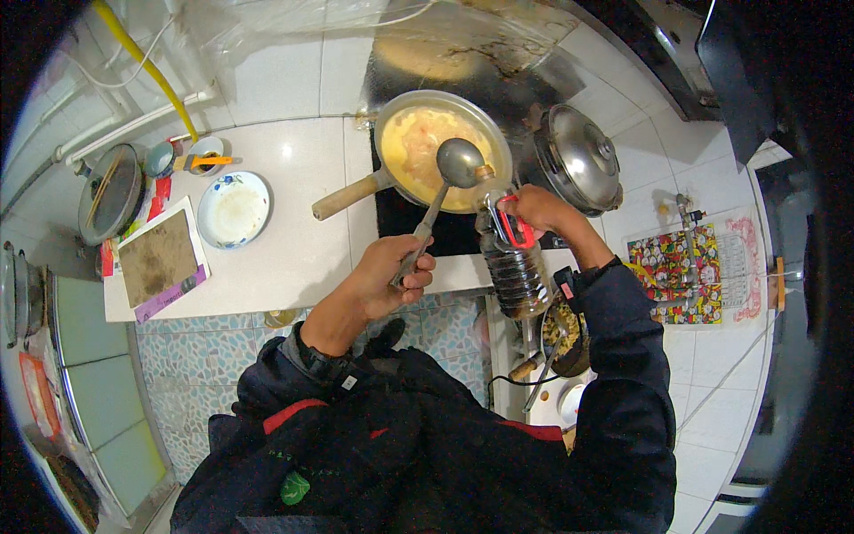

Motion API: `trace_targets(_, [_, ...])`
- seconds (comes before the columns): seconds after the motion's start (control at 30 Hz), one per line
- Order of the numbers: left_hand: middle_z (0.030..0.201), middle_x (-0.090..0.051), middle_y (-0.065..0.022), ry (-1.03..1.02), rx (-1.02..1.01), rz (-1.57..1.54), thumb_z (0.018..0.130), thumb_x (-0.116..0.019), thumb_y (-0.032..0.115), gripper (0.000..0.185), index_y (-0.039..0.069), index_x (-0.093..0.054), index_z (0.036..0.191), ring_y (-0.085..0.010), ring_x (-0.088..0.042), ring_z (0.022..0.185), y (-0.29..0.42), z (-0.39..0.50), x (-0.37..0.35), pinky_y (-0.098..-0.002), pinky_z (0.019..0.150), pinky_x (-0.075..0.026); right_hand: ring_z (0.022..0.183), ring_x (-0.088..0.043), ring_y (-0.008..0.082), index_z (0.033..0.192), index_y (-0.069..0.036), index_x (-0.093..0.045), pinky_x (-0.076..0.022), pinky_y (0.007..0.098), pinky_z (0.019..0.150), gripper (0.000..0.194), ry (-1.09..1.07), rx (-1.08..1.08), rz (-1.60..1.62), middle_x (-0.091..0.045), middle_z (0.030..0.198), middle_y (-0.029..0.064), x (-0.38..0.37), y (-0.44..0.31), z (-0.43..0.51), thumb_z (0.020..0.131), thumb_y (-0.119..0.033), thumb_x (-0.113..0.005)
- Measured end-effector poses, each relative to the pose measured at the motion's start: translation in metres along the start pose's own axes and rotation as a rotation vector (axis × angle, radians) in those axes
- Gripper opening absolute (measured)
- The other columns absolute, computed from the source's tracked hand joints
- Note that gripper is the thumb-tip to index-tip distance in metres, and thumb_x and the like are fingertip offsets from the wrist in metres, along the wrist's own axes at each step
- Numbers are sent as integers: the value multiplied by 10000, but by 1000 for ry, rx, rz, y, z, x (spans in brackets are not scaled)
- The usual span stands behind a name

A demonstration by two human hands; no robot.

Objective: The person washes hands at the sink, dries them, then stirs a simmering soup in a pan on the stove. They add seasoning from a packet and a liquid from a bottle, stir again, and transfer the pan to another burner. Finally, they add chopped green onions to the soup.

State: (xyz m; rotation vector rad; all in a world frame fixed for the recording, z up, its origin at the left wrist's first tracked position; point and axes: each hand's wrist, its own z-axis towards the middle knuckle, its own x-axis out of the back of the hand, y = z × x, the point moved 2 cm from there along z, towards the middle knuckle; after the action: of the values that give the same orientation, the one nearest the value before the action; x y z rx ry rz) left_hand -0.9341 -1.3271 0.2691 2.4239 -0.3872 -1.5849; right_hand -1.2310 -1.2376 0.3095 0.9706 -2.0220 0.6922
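My left hand grips the handle of a metal ladle, whose bowl is over a wok on the black cooktop. Yellow egg-like food with a paler, wet middle covers the wok's inside. In my right hand is the red handle of a large clear plastic bottle with dark liquid in it. The bottle's neck tilts toward the ladle, its mouth close beside the bowl's right edge. Whether liquid is running out, I cannot tell. The wok's wooden handle points left, untouched.
A lidded metal pot stands right of the wok. Leftward on the counter are a white plate, a small bowl with an orange-handled brush, a covered pan and a stained board. A pan of food sits near my right elbow.
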Motion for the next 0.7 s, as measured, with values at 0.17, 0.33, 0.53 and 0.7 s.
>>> trace_targets(0.17, [760,-480,-16,23,10,34,945,-468,202,158,95,-464,1062,-85,-400,537,2,0,3,-253,432,-325,557,-655,316,775,42,-674,-519,451,564,537,-46,-53,114,-660,675,202,0,-4,0,959,-444,-536])
trace_targets(0.33, [765,-471,-16,-3,8,32,944,-474,202,159,96,-463,1062,-86,-397,536,4,0,5,-253,431,-323,536,-651,300,752,46,-666,-522,442,551,548,-50,-92,131,-651,648,195,-3,-3,4,962,-442,-532])
trace_targets(0.53, [766,-468,-12,-5,21,25,960,-477,223,179,86,-458,1073,-78,-399,520,7,1,8,-240,401,-322,566,-661,318,765,45,-664,-529,446,584,564,-75,-57,28,-650,667,205,-2,-4,9,966,-462,-522])
trace_targets(0.7, [768,-469,-14,-6,23,43,955,-475,218,144,97,-456,1031,-83,-396,533,9,2,10,-249,417,-320,559,-659,313,768,34,-669,-525,448,560,558,-91,-86,48,-652,668,198,0,-7,9,967,-466,-519])
